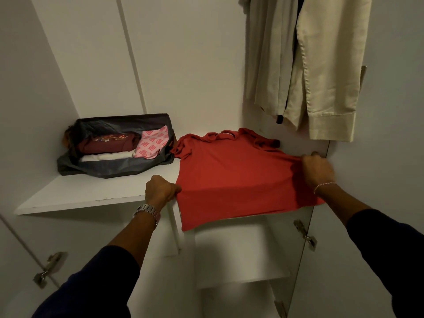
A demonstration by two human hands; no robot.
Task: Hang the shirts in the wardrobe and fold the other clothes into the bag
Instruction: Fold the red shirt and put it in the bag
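Observation:
A red T-shirt (pixel 231 177) lies spread on the white wardrobe shelf (pixel 91 191), its hem hanging over the front edge. My left hand (pixel 160 191) pinches its left side edge. My right hand (pixel 317 169) grips its right side edge, pulling the cloth taut. A dark grey bag (pixel 110 167) stands open at the back left of the shelf. Inside it lie a folded maroon garment (pixel 107 143), a white one (pixel 107 156) and a pink patterned one (pixel 152 142). Beige shirts (pixel 321 65) hang at the upper right.
White wardrobe walls close in the shelf at the back and left. An open door with metal hinges (pixel 306 236) stands at the right, another hinge (pixel 47 269) at lower left. A lower shelf (pixel 238 255) sits beneath the T-shirt.

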